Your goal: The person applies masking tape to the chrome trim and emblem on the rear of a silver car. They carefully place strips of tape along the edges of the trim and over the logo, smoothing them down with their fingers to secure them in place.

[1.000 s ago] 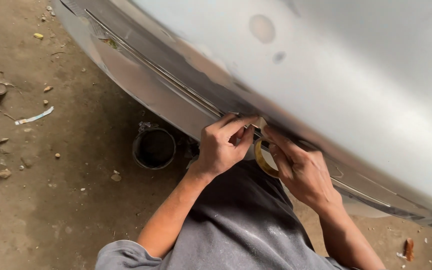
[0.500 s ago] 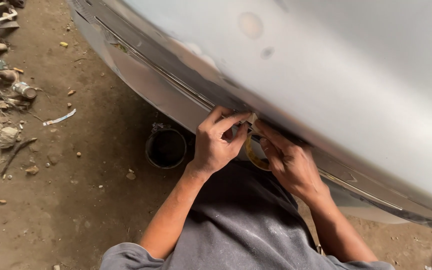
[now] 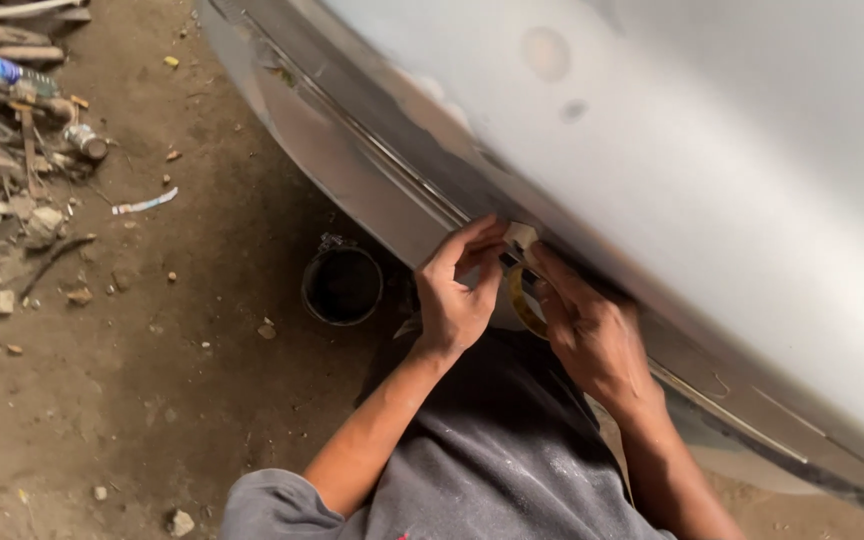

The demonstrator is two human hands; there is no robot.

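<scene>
Right, the left hand (image 3: 457, 295) pinches the pale free end of tape (image 3: 520, 237) against the grey car panel (image 3: 712, 150) at frame centre, fingers curled. The right hand (image 3: 592, 335), just beside it, grips one tape roll (image 3: 524, 303) (mostly hidden). The panel seam runs upper left to lower right. One black can (image 3: 342, 285) sits left; two hands.

**Hands at the panel's lower edge**

The car body panel (image 3: 652, 150) fills the upper right, its lower trim strip (image 3: 382, 160) running diagonally from upper left to lower right. Both hands meet on that strip: left hand (image 3: 457, 290) just left of the right hand (image 3: 592, 335), a tape roll (image 3: 524, 300) between them. A round can (image 3: 342, 285) stands on the floor (image 3: 152, 400) left of the hands. Scrap clutter (image 3: 22, 130) lies at far left.
</scene>
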